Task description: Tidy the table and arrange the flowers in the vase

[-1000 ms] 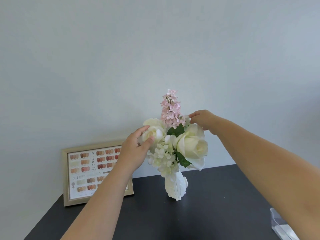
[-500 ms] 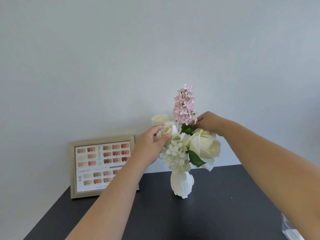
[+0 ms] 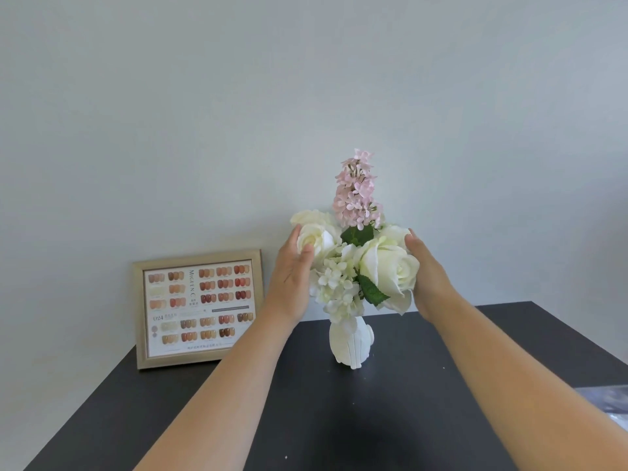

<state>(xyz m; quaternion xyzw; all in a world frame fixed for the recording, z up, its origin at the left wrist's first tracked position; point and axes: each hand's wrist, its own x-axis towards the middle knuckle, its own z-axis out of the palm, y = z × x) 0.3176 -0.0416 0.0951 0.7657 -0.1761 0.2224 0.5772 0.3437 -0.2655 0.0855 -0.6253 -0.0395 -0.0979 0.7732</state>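
Note:
A small white vase stands on the dark table near the wall. It holds a bouquet: a tall pink flower spike, a large white rose on the right, smaller white roses on the left and a cluster of small white blossoms. My left hand is flat against the left side of the bouquet, thumb on a small rose. My right hand cups the right side against the large rose. Both hands have their fingers extended.
A framed colour-sample chart leans against the wall at the table's back left. A clear plastic object shows at the right edge of the table. The wall behind is plain and pale.
My right hand let go of the pink spike's base and dropped to the large rose's side. My left hand opened flat from its pinch on the small rose. The view shifted slightly.

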